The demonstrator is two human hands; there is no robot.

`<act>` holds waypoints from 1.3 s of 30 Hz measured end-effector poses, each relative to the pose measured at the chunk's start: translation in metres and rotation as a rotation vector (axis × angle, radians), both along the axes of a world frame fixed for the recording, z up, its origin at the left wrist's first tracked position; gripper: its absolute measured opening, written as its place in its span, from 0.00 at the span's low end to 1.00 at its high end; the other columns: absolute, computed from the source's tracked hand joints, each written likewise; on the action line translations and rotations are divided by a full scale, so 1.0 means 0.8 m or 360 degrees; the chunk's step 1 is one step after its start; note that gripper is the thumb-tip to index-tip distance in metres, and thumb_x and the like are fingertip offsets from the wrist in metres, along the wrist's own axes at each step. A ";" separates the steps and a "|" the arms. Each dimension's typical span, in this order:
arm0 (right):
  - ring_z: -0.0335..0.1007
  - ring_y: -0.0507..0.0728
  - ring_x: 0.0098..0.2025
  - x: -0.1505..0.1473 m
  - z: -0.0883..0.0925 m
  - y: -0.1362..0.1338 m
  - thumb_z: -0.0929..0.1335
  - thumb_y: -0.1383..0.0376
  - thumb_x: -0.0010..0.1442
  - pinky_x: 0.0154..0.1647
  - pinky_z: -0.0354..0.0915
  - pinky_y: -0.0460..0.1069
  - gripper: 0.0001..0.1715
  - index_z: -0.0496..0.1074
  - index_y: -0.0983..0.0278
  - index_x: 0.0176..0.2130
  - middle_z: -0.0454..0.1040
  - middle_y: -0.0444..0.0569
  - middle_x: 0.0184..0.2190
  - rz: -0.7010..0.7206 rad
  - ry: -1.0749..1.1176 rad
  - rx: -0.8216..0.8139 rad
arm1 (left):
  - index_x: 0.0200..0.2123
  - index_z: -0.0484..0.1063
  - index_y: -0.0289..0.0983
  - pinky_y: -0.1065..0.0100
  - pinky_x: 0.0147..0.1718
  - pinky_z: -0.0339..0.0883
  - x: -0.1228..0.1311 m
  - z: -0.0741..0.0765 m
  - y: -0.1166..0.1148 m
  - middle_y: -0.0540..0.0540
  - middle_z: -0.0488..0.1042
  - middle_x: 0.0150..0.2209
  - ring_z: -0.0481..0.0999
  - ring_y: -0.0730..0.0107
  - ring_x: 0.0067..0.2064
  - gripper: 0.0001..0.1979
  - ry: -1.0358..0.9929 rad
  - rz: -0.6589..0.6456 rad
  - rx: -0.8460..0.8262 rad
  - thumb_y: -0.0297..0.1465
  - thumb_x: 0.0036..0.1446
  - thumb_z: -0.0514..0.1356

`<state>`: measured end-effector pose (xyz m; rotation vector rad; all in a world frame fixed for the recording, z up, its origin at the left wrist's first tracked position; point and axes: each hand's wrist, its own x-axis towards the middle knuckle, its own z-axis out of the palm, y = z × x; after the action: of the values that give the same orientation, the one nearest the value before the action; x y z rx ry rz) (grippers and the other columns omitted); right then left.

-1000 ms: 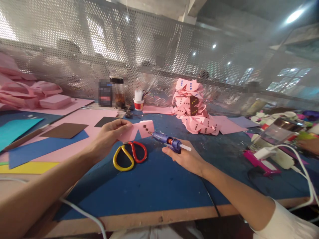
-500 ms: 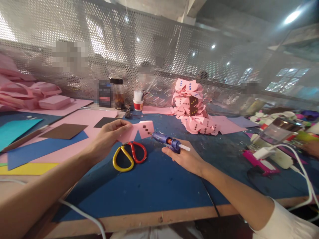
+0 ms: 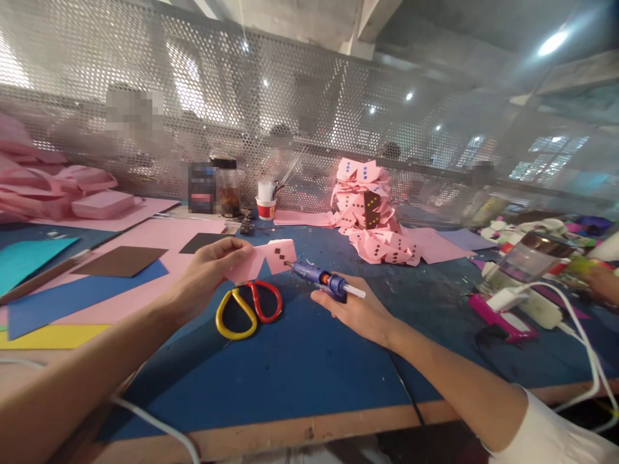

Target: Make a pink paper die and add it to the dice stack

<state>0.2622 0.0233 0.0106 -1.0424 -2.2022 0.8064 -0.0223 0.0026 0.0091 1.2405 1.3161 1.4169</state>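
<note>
Pinched between the fingers of my left hand (image 3: 213, 264) is a notched piece of pink craft foam or paper (image 3: 281, 253) with small dark squares on it. My right hand (image 3: 360, 309) is wrapped round a blue hot glue gun (image 3: 314, 274), a white glue stick poking out of its back. The gun's nozzle meets the pink piece's right part, near the dark squares. Just below my left hand lie scissors with one yellow and one red handle (image 3: 235, 316); their blades are hidden. Farther back stands a pile of similar pink pieces (image 3: 367, 212).
Coloured sheets, including a blue strip (image 3: 87, 293), lie at left. A lidded jar (image 3: 229, 187) and a red-and-white cup (image 3: 265, 208) stand at the back. At right are a clear container (image 3: 534, 258), a magenta object (image 3: 500, 319) and white cables (image 3: 580, 328). Another person's hand (image 3: 604, 280) shows at the right edge.
The view has shifted slightly. Both hands keep their holds, and the glue gun's nozzle stays at the pink piece, with hardly any visible movement between them.
</note>
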 end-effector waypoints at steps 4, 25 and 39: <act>0.67 0.52 0.25 0.000 0.000 0.000 0.68 0.53 0.63 0.27 0.60 0.46 0.17 0.67 0.61 0.30 0.69 0.41 0.22 0.0006 0.0004 0.0003 | 0.36 0.74 0.38 0.75 0.26 0.58 -0.001 0.000 0.001 0.54 0.71 0.28 0.66 0.76 0.28 0.16 -0.0014 -0.0020 -0.0009 0.44 0.54 0.68; 0.66 0.52 0.25 0.000 -0.004 0.002 0.69 0.53 0.63 0.27 0.59 0.46 0.17 0.66 0.61 0.30 0.69 0.40 0.21 0.0013 0.0005 0.0030 | 0.36 0.73 0.37 0.75 0.26 0.56 -0.001 -0.001 0.002 0.54 0.70 0.27 0.65 0.77 0.27 0.16 0.0021 -0.0045 0.0023 0.43 0.55 0.67; 0.67 0.52 0.25 0.001 -0.003 0.002 0.68 0.52 0.64 0.27 0.60 0.46 0.17 0.67 0.61 0.31 0.70 0.41 0.22 0.0009 -0.0022 0.0022 | 0.36 0.74 0.38 0.75 0.26 0.56 -0.001 -0.001 0.002 0.54 0.69 0.28 0.65 0.77 0.28 0.15 0.0010 -0.0015 0.0021 0.44 0.55 0.67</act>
<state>0.2629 0.0246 0.0080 -1.0387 -2.2198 0.7875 -0.0229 0.0043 0.0086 1.2593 1.3052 1.4186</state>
